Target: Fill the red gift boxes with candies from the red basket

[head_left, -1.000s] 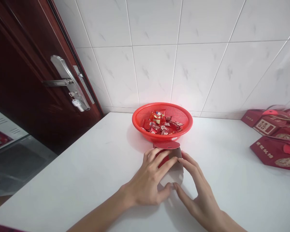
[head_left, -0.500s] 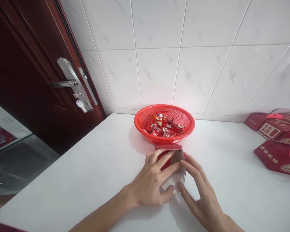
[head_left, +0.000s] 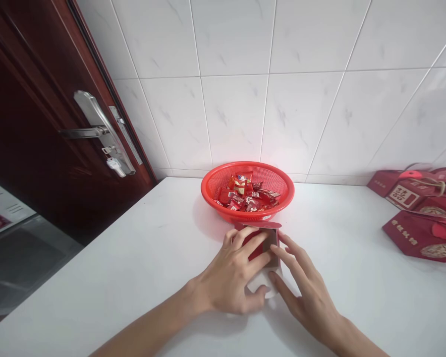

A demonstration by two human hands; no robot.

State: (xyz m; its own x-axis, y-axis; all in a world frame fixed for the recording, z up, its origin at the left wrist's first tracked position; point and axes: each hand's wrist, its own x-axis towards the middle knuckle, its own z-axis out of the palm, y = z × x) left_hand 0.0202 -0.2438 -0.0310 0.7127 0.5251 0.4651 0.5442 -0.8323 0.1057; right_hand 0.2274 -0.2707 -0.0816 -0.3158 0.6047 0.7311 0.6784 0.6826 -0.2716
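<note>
Your left hand [head_left: 236, 275] lies across a small red cardboard box with a grey-white inner face [head_left: 269, 243], its fingers spread over the opening and its thumb beside the pale lower flap [head_left: 260, 282]. You have your right hand [head_left: 308, 292] at the box's right side, fingers bent along the edge and thumb tip at the flap. Regarding your grip, the digits of both hands are parted; whether either hand is clamping the cardboard cannot be told from this view. The box sits on the white, smooth-topped bench [head_left: 134, 263], directly in front of a round red perforated plastic basket [head_left: 292, 191], its red rounded top flap [head_left: 262, 224] nearest the basket. The basket contains red-wrapped sweets [head_left: 245, 196]. Well to your right, dark-red six-sided cardboard gift boxes [head_left: 418, 235] stand grouped near the white marbled tile wall [head_left: 234, 114]. To your left is a dark reddish-brown door [head_left: 29, 124] with keys [head_left: 115, 166] hanging at its lock.
</note>
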